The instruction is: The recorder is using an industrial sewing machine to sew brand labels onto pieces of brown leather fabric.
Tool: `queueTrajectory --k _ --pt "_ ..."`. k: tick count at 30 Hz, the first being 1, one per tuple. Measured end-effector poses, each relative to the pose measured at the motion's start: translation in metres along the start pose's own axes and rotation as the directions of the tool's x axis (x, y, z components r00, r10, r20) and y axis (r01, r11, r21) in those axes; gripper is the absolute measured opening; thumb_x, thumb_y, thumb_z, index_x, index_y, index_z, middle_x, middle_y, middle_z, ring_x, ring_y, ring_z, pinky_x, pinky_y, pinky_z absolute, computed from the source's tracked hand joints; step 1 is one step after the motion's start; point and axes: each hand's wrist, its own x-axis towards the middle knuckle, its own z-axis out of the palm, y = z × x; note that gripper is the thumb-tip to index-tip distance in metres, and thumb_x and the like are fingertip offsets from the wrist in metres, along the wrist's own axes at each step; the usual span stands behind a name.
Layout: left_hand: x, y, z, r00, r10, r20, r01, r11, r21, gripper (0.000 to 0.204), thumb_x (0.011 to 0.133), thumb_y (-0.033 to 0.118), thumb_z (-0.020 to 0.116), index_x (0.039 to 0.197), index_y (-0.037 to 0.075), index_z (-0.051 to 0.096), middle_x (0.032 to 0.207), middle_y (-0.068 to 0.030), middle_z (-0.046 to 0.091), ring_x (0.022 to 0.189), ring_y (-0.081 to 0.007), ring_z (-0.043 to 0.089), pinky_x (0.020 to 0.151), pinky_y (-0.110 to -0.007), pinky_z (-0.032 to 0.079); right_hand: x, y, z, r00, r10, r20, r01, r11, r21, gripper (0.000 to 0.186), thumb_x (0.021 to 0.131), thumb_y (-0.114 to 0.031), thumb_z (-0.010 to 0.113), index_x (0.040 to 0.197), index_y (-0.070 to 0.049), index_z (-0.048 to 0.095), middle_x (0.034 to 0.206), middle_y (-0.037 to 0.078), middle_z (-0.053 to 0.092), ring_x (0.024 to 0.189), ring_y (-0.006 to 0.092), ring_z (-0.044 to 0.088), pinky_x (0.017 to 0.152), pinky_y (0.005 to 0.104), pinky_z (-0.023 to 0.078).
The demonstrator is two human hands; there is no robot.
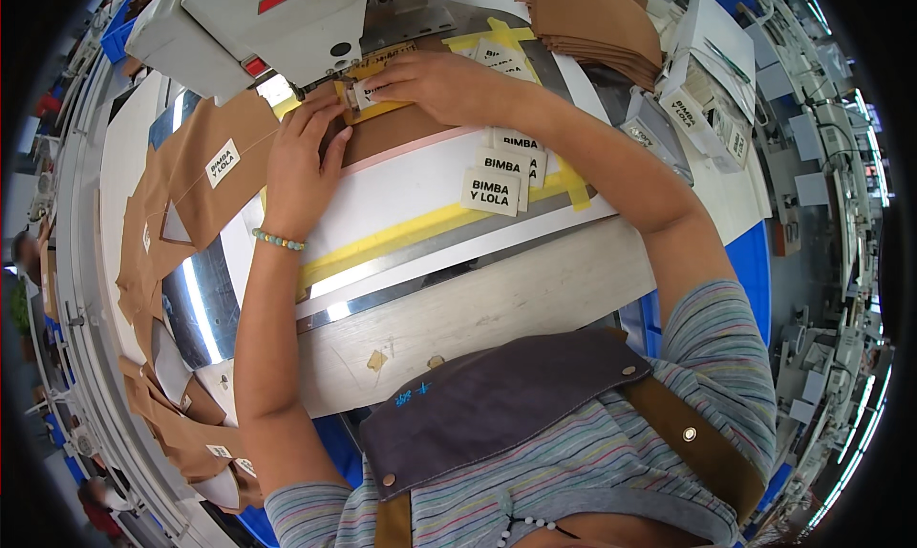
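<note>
My left hand point(308, 157) rests with slightly bent, parted fingers on brown material point(368, 142) beside the machine's needle area point(315, 88). My right hand point(430, 88) has fingers bent onto a small white printed label point(365, 94) inside a yellow frame point(387, 109) under the sewing machine point(239, 28); its thumb is hidden. More white labels point(489, 193) lie in a loose pile below my right wrist, on a white board point(373, 214) edged with yellow tape. A long run of brown pieces point(172, 185), some bearing labels, trails down the left of the table.
Stacked brown pieces point(583, 23) stand at the back right, beside a white box of labels point(697, 109) and a grey metal object point(650, 142). Blue bins point(750, 252) sit below the table's right side. A pale table edge point(478, 309) runs before me. Co-workers point(105, 500) appear at the far left.
</note>
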Motion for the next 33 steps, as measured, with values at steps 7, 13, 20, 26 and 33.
queueTrajectory --k 7,13,20,26,33 --pt "0.000 0.004 -0.003 0.999 -0.001 0.041 -0.001 0.998 0.055 0.036 0.099 0.012 0.071 0.133 0.002 0.068 0.138 -0.0155 0.068 0.128 -0.0373 0.063 0.109 -0.046 0.051 0.007 -0.003 -0.004 0.998 -0.021 0.054 0.024 0.998 -0.051 0.047 0.099 -0.005 0.058 0.144 -0.015 0.069 0.150 0.000 0.065 0.137 0.0269 0.058 0.115 0.0389 0.051" --pt "-0.001 0.007 -0.005 0.998 0.010 0.064 -0.014 0.998 0.058 0.040 0.098 0.012 0.073 0.136 0.001 0.067 0.139 -0.0157 0.067 0.128 -0.0378 0.061 0.110 -0.046 0.050 0.010 -0.022 -0.014 0.991 0.034 0.133 -0.027 0.998 -0.058 0.047 0.097 -0.004 0.060 0.143 -0.013 0.068 0.157 0.000 0.060 0.139 0.0265 0.055 0.120 0.0388 0.047" --pt "-0.001 0.005 -0.006 0.997 0.026 0.079 -0.033 0.996 0.081 0.040 0.099 0.014 0.072 0.137 0.001 0.067 0.142 -0.0155 0.067 0.128 -0.0386 0.061 0.110 -0.047 0.049 -0.002 -0.001 -0.004 0.991 0.103 0.081 -0.117 0.973 0.200 0.049 0.096 0.003 0.053 0.139 -0.011 0.071 0.153 0.003 0.062 0.141 0.0287 0.054 0.118 0.0385 0.048" --pt "-0.001 0.006 -0.010 0.998 0.039 0.044 -0.041 0.997 0.066 0.035 0.096 0.012 0.073 0.129 0.000 0.071 0.134 -0.0149 0.071 0.124 -0.0383 0.064 0.108 -0.047 0.051 0.002 -0.009 -0.007 0.989 0.131 0.065 -0.140 0.978 0.157 0.049 0.095 0.006 0.053 0.134 -0.012 0.076 0.146 0.005 0.065 0.136 0.0282 0.058 0.116 0.0400 0.049" --pt "-0.002 0.016 -0.029 0.998 0.056 0.043 -0.060 0.994 0.097 0.025 0.097 0.010 0.073 0.121 0.001 0.075 0.127 -0.0142 0.075 0.115 -0.0369 0.069 0.097 -0.046 0.057 0.004 -0.005 -0.009 0.989 0.138 0.056 -0.148 0.958 0.245 0.048 0.094 0.007 0.054 0.133 -0.011 0.076 0.144 0.005 0.066 0.135 0.0283 0.059 0.115 0.0408 0.050"
